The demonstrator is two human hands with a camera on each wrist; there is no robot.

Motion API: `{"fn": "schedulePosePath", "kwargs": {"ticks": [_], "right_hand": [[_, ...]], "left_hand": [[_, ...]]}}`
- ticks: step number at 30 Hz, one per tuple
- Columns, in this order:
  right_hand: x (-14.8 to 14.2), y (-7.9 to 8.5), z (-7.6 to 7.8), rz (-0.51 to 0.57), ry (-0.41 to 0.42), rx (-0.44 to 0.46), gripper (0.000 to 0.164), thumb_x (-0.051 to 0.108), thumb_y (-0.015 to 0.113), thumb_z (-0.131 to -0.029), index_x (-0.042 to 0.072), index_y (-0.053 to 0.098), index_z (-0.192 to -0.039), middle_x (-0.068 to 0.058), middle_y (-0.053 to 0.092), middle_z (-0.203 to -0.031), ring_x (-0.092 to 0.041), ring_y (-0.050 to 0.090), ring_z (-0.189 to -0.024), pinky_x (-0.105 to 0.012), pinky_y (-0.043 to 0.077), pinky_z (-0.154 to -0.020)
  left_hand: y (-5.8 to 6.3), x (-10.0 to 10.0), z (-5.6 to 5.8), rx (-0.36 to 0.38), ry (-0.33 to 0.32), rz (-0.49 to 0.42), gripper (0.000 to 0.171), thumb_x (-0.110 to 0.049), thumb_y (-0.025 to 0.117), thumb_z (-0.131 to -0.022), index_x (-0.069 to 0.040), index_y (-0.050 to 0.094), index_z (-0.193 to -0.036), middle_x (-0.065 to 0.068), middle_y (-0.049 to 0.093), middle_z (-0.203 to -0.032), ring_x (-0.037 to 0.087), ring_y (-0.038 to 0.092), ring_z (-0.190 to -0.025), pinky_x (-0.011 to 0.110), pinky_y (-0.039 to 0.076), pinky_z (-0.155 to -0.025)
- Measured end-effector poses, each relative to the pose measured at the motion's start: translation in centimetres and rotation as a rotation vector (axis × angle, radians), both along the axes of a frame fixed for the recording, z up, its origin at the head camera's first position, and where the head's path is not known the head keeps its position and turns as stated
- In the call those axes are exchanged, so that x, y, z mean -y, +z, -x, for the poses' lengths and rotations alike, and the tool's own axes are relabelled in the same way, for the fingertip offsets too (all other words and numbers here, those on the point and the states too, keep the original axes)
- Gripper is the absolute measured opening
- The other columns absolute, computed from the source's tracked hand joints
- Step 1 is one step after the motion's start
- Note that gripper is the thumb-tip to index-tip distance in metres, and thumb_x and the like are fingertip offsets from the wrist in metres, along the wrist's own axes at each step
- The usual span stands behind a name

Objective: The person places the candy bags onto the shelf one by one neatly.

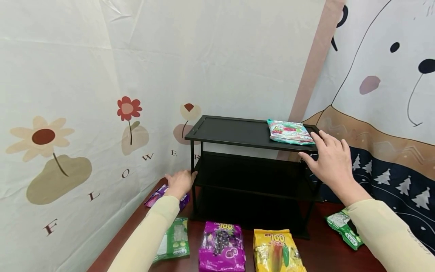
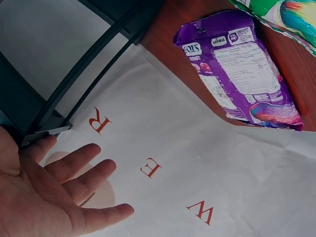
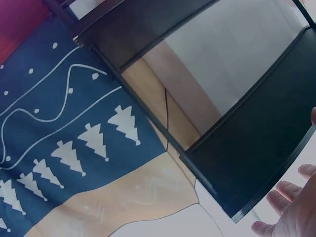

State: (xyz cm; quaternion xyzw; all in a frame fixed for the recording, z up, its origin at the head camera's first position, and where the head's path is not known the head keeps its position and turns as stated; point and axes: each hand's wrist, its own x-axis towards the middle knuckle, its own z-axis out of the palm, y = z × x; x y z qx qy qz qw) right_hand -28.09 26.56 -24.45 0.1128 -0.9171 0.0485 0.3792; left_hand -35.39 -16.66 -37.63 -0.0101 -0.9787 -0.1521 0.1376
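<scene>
A black three-tier shelf rack (image 1: 227, 130) stands on the table. My left hand (image 1: 180, 184) is at its left front post, thumb against the post and the other fingers extended; the left wrist view shows the palm and spread fingers (image 2: 84, 185) beside the frame. Over at the right end of the top tier, my right hand (image 1: 333, 162) is raised with fingers apart, holding nothing, its fingertips close to the rack's edge. A teal candy bag (image 1: 289, 133) with red fruit pictures lies on the top tier beside those fingertips. The lower two tiers carry nothing visible.
Before the rack lie a purple grape candy bag (image 1: 222, 247), a yellow candy bag (image 1: 276, 251) and a green bag (image 1: 178, 240). Another purple bag (image 2: 237, 69) lies left of the rack, and a second green bag (image 1: 344, 228) right of it. Printed cloth (image 1: 238, 68) hangs behind.
</scene>
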Motion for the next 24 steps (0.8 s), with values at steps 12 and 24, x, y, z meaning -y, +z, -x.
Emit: {"fn": "schedulePosePath", "kwargs": {"ticks": [12,24], "right_hand": [[-1.7,-0.2,-0.6,0.069,-0.021,0.003,0.086,0.043,0.078,-0.084,-0.002,0.041,-0.147,-0.03,0.036,-0.149,-0.053,0.035,-0.131,-0.065,0.011,-0.114],[-3.6,0.3,-1.4,0.156,-0.065,0.0,0.091,0.047,0.074,-0.087,-0.003,0.033,-0.151,-0.031,0.032,-0.152,-0.052,0.031,-0.136,-0.066,0.014,-0.113]], "left_hand": [[0.0,-0.1,-0.1,0.01,0.007,0.001,0.047,-0.039,0.044,-0.106,-0.004,0.073,-0.096,0.022,0.07,-0.098,0.048,0.063,-0.103,0.08,0.02,-0.099],[0.2,0.0,-0.2,0.015,0.005,-0.006,0.045,-0.039,0.044,-0.106,-0.004,0.073,-0.103,0.022,0.07,-0.099,0.048,0.062,-0.107,0.081,0.018,-0.1]]}}
